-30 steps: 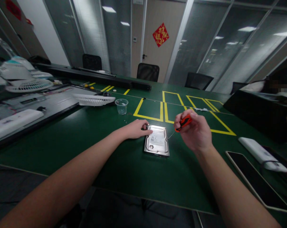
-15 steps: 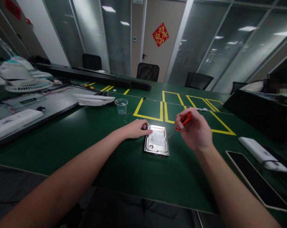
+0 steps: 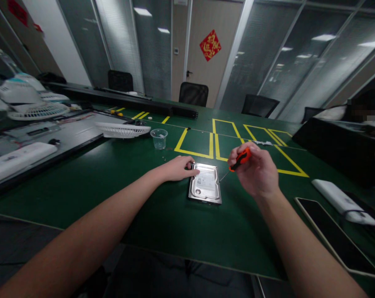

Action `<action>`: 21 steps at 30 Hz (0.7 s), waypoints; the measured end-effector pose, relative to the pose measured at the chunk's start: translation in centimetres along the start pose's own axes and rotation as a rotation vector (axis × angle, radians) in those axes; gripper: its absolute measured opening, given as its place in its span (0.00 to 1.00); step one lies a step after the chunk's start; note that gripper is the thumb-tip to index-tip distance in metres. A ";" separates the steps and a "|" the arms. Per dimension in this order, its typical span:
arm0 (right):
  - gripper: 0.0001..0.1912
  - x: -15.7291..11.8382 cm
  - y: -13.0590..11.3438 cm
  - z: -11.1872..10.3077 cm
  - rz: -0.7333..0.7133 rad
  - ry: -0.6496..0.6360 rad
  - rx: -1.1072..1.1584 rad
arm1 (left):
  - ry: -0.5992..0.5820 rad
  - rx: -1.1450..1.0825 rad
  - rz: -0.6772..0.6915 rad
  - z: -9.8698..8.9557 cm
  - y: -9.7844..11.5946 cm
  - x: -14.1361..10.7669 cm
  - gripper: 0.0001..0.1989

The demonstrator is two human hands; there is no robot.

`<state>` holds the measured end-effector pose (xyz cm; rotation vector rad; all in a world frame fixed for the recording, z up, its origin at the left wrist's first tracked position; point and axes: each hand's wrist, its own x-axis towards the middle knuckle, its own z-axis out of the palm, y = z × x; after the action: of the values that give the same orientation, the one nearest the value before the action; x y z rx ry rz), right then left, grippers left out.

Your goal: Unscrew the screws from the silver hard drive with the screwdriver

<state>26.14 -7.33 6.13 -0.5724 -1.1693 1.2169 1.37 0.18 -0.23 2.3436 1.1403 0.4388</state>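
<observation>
Silver hard drive [image 3: 206, 186] between left hand [image 3: 179, 169], curled onto its edge, and right hand [image 3: 258, 173] wrapped round screwdriver [image 3: 242, 160].

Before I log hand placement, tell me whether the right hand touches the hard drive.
Apart: the head view shows green tabletop between the right hand and hard drive.

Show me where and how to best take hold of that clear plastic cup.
I'd grip the clear plastic cup by its side wall just under the rim, coming from the picture's right. It stands upright and narrows downward, so the wider rim should help stop it slipping. The white fan cover sits close on the picture's left, likely crowding that side.
</observation>
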 end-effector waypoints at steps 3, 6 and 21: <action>0.07 -0.1 0.0 0.1 -0.003 0.002 -0.007 | -0.002 0.002 -0.018 -0.1 0.1 -0.1 0.30; 0.06 -0.2 0.0 0.3 -0.004 -0.004 -0.008 | -0.004 0.002 -0.030 -0.1 0.2 -0.1 0.31; 0.17 -0.1 0.1 -0.1 -0.013 -0.061 0.003 | -0.011 0.004 -0.028 -0.2 0.3 -0.1 0.31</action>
<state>26.22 -7.32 5.98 -0.5276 -1.2204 1.2324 1.39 -0.02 0.05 2.3278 1.1681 0.4145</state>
